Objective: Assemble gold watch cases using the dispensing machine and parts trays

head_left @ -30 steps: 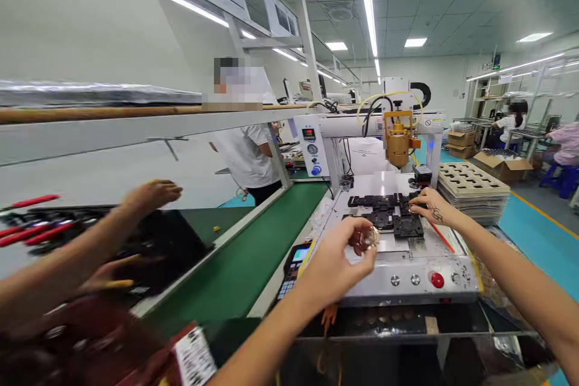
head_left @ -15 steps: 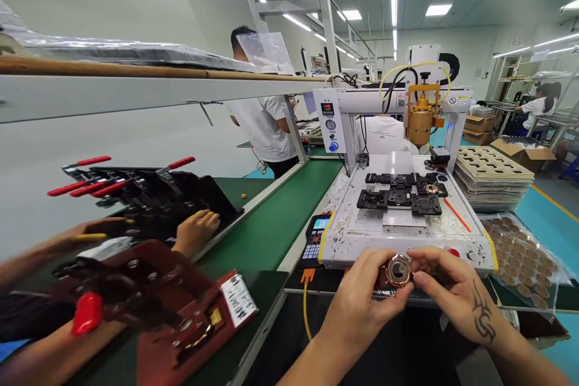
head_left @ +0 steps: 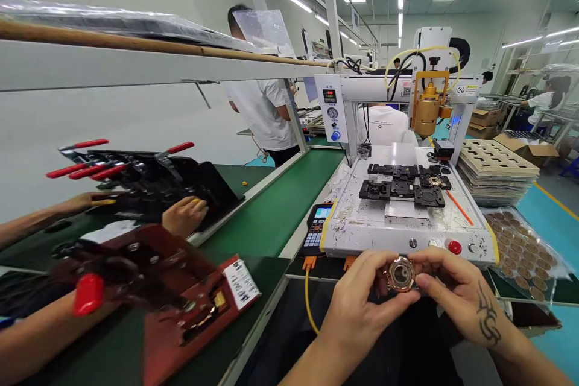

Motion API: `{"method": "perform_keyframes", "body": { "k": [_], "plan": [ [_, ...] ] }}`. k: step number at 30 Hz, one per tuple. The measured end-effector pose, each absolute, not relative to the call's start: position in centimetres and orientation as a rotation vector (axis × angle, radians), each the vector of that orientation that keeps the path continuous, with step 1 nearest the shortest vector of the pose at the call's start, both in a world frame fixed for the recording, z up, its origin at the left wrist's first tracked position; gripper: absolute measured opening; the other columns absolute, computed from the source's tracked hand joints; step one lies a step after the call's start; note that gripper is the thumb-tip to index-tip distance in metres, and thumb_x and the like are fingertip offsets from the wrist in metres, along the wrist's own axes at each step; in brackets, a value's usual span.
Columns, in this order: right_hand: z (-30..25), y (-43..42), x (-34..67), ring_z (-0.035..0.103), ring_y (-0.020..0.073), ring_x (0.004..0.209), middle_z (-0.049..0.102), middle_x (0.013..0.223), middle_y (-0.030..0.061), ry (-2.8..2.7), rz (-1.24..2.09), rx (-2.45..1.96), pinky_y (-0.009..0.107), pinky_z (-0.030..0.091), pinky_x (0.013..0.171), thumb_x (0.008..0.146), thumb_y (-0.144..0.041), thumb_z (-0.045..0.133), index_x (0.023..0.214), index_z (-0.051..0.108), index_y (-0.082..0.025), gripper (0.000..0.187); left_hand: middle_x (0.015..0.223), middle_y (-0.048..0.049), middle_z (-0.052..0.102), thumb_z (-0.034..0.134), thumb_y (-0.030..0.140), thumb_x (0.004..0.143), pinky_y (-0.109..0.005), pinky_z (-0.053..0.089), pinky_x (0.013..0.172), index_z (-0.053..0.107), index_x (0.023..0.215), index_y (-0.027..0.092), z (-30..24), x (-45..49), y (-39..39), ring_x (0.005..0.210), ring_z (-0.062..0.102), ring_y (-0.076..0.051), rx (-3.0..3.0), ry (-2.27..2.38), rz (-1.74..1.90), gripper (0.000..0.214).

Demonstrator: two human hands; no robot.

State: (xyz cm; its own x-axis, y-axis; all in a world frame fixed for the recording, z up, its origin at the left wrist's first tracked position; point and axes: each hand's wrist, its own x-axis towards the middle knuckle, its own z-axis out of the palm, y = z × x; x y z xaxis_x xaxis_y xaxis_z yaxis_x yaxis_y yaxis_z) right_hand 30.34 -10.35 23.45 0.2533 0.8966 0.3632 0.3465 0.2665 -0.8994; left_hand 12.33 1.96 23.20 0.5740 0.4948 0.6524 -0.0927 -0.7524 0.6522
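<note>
Between my two hands is a round rose-gold watch case (head_left: 401, 274), its open ring facing me. My left hand (head_left: 368, 295) grips its left side, with fingers above and thumb below. Along the right edge, my right hand (head_left: 447, 289) pinches the case between thumb and fingers. Both hands hang just in front of a white dispensing machine (head_left: 400, 226). On the machine's bed sit black fixture blocks (head_left: 402, 186), and another rose-gold ring part (head_left: 435, 181) rests in the right-hand one. An orange-red stick (head_left: 460, 208) lies beside the blocks.
A keypad controller (head_left: 316, 229) stands left of the machine, its yellow cable running down. Stacked trays (head_left: 497, 169) and a bag of round brown discs (head_left: 520, 247) are at right. Left, a co-worker's hands (head_left: 185, 216) work at a black clamp fixture (head_left: 149, 187) behind a dark-red press (head_left: 181, 319).
The view has shifted slightly. My hands still hold the watch case, which is turned a little more toward me. The co-worker's hands have moved slightly left at the clamp fixture.
</note>
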Motion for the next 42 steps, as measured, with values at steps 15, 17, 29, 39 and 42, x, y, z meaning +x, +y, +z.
{"method": "perform_keyframes", "body": {
  "k": [15, 17, 29, 39, 42],
  "plan": [
    [23.1, -10.5, 30.4, 0.078, 0.0203, 0.092, 0.082, 0.106, 0.0038, -1.316, 0.559, -1.311, 0.03, 0.066, 0.087, 0.104, -0.037, 0.073, 0.121, 0.08, -0.03, 0.02, 0.088, -0.0001, 0.073, 0.09, 0.049, 0.086, -0.023, 0.058, 0.058, 0.074, 0.115, 0.027, 23.2, 12.1, 1.8, 0.064, 0.063, -0.014, 2.103, 0.35, 1.087, 0.04],
    [23.0, -10.5, 30.4, 0.078, 0.0201, 0.092, 0.082, 0.105, 0.0033, -1.298, 0.569, -1.317, 0.03, 0.066, 0.087, 0.103, -0.038, 0.074, 0.121, 0.08, -0.03, 0.02, 0.087, 0.0003, 0.073, 0.091, 0.05, 0.085, -0.023, 0.058, 0.059, 0.074, 0.115, 0.027, 23.2, 12.0, 1.8, 0.064, 0.063, -0.014, 2.09, 0.355, 1.081, 0.041],
    [22.4, -10.7, 30.7, 0.077, 0.0212, 0.09, 0.08, 0.102, 0.0058, -1.279, 0.626, -1.336, 0.031, 0.065, 0.083, 0.103, -0.045, 0.074, 0.119, 0.08, -0.026, 0.026, 0.084, 0.0002, 0.07, 0.093, 0.056, 0.079, -0.024, 0.054, 0.057, 0.076, 0.108, 0.025, 23.3, 12.1, 1.6, 0.062, 0.06, -0.013, 1.982, 0.415, 0.956, 0.045],
    [22.3, -11.0, 30.8, 0.074, 0.0167, 0.092, 0.08, 0.104, 0.0007, -1.262, 0.682, -1.278, 0.024, 0.061, 0.085, 0.103, -0.036, 0.076, 0.121, 0.079, -0.032, 0.018, 0.083, 0.0009, 0.071, 0.098, 0.056, 0.072, -0.022, 0.05, 0.06, 0.079, 0.103, 0.023, 23.6, 12.2, 1.4, 0.063, 0.057, -0.012, 1.889, 0.47, 0.854, 0.049],
    [22.2, -11.0, 30.7, 0.074, 0.0161, 0.091, 0.08, 0.103, 0.0004, -1.243, 0.7, -1.274, 0.023, 0.061, 0.084, 0.103, -0.037, 0.077, 0.12, 0.079, -0.032, 0.018, 0.082, 0.0004, 0.071, 0.1, 0.057, 0.068, -0.022, 0.049, 0.059, 0.079, 0.1, 0.021, 23.9, 12.3, 1.4, 0.064, 0.057, -0.012, 1.809, 0.51, 0.768, 0.052]
  ]
}}
